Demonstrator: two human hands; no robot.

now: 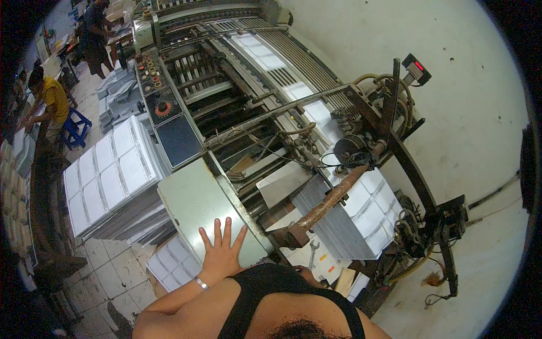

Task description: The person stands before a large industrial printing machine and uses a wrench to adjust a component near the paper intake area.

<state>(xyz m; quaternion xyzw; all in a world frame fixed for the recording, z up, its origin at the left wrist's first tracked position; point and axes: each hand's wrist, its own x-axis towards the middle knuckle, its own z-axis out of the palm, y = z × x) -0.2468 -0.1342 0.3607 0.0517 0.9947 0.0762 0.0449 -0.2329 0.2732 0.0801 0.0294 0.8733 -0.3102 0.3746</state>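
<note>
My left hand (222, 251) lies flat with fingers spread on the pale green metal cover (189, 195) at the near end of a large printing press (226, 85). A metal bracelet (201, 282) is on that wrist. Of my right hand (307, 276), just a patch of skin shows past the edge of my black tank top (271, 277); its fingers are hidden. Close by it, a wrench (313, 252) rests on a light surface with small coloured marks. A tall stack of printed sheets (367, 209) stands to the right, under the feeder's rusty bar (333, 198).
Left of the press stands another high stack of printed sheets (110, 175), with a lower stack (173, 261) near my left arm. A control panel (161, 101) runs along the press's side. One person (53, 101) sits by a blue stool (76, 127); another (96, 34) stands farther back.
</note>
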